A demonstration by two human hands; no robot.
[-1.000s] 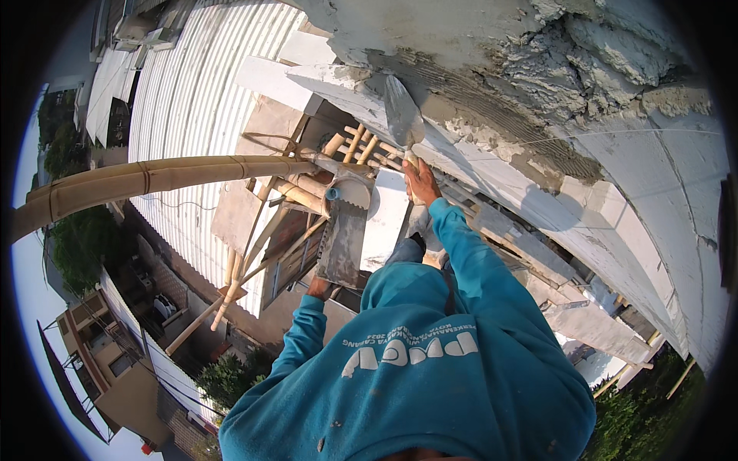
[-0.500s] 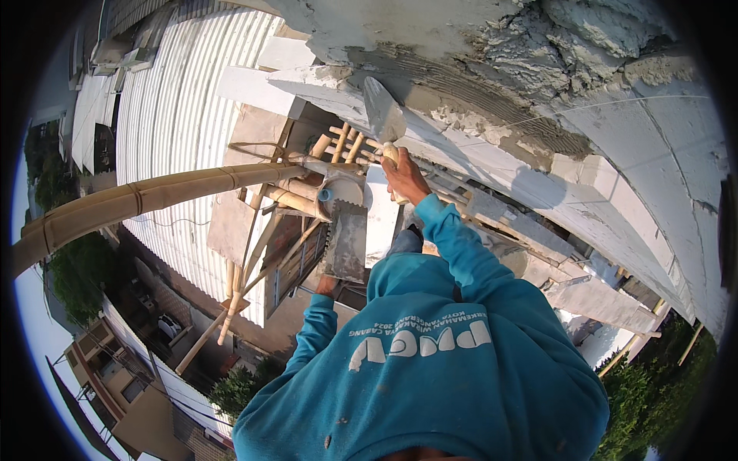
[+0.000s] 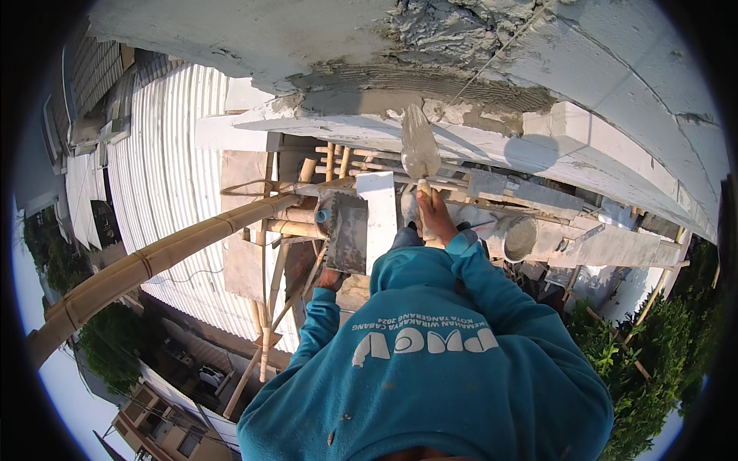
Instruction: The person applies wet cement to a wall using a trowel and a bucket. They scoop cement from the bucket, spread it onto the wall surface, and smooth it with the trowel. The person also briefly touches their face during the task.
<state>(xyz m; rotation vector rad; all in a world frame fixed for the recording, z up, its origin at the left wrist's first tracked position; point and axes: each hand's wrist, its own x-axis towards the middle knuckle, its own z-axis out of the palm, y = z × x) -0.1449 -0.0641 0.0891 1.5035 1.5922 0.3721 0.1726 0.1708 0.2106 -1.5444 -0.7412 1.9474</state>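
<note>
My right hand (image 3: 437, 217) is closed round the wooden handle of a pointed trowel (image 3: 420, 142). Grey mortar coats its blade, which points away from me with the tip at the edge of the white block wall (image 3: 477, 160). Low on the left, my left hand (image 3: 329, 279) grips the near end of a flat grey notched trowel (image 3: 348, 230); its fingers are partly hidden. Mortar is smeared over that plate. Right beside it stands a white block (image 3: 377, 223). Wet mortar with comb ridges (image 3: 453, 81) runs along the wall's upper face.
A mortar-stained bucket (image 3: 520, 237) stands to the right on scaffold planks (image 3: 607, 244). A thick bamboo pole (image 3: 165, 261) slants across the left side. Below lie a corrugated roof (image 3: 165, 169) and houses, far down. A thin string (image 3: 500, 54) crosses above the mortar.
My view has turned, levelling the wall across the picture. The pointed trowel has swung from leaning left to pointing nearly straight ahead, and my right hand is lower. Both hands keep their tools.
</note>
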